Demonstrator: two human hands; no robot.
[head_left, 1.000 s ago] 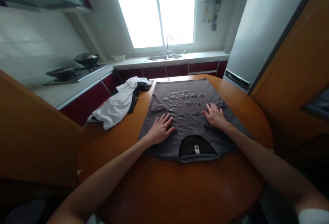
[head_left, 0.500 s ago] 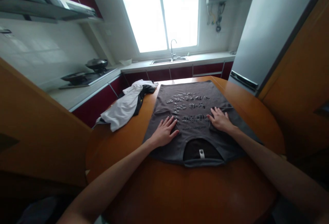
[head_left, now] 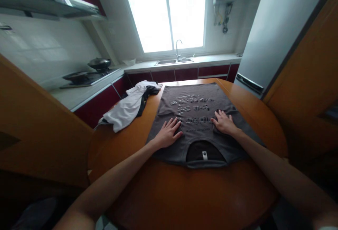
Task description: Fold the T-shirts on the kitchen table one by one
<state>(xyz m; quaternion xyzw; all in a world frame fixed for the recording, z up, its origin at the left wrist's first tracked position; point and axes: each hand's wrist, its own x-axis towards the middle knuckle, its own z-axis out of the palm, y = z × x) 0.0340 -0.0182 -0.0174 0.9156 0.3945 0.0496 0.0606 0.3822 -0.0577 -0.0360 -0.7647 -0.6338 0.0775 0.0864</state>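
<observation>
A dark grey T-shirt [head_left: 195, 101] with pale printed lettering lies spread on a round orange-brown table [head_left: 185, 194], its collar towards me. My left hand [head_left: 167, 134] rests flat on the shirt's left part, fingers apart. On the right part, my right hand [head_left: 224, 122] presses down flat in the same way. Both sleeves look folded in over the body, with a hand on each fold. Neither hand holds anything.
A heap of white and black clothes [head_left: 128, 108] lies on the table's far left edge. A kitchen counter with a stove and pans [head_left: 88, 73] runs left, a sink [head_left: 173, 61] under the window. A grey fridge [head_left: 274, 29] stands right. Orange wood panels flank me.
Both hands stay flat on the shirt in nearly the same places. The view has shifted slightly as my head moved.
</observation>
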